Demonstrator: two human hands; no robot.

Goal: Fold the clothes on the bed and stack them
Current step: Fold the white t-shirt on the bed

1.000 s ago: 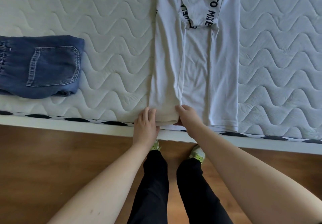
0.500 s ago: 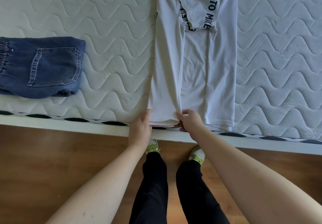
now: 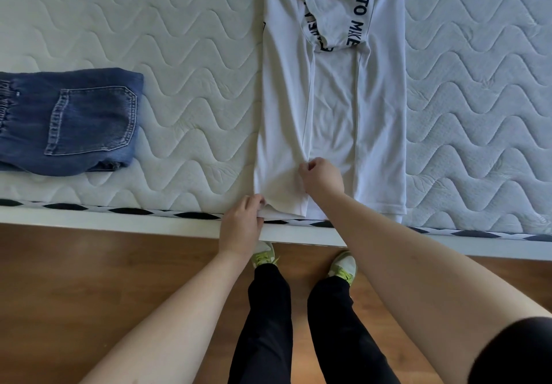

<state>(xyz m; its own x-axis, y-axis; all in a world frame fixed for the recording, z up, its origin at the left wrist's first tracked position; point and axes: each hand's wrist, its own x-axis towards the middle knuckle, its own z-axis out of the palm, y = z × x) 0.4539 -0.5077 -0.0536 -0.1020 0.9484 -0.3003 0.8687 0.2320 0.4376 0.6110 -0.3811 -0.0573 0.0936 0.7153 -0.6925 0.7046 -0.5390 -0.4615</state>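
While we keep the white T-shirt (image 3: pixel 334 108) laid lengthwise on the mattress (image 3: pixel 179 40), its hem at 6 o'clock by the bed's edge and both side panels already folded inward, our two hands work the bottom. Our left hand (image 3: pixel 241 228) has its grip pinched on the hem's left corner, right at the bed's edge; our right hand (image 3: pixel 321 176) is curled, its grip pinching the inner edge of the left panel a little toward 12 o'clock

We judge the risks to be these: the hem hangs partly over the edge, so a slack grip could let the corner slide toward the floor (image 3: pixel 89 279); lifting one hand ahead of the other could pull the left panel open and skew the fold; the sleeve with black lettering (image 3: pixel 361 10), bunched at 12 o'clock, may make a lumpy fold

At 9 o'clock, well apart from the shirt, lie the folded jeans (image 3: pixel 68 120), where we reckon the stack will go. Nothing lies between shirt and jeans
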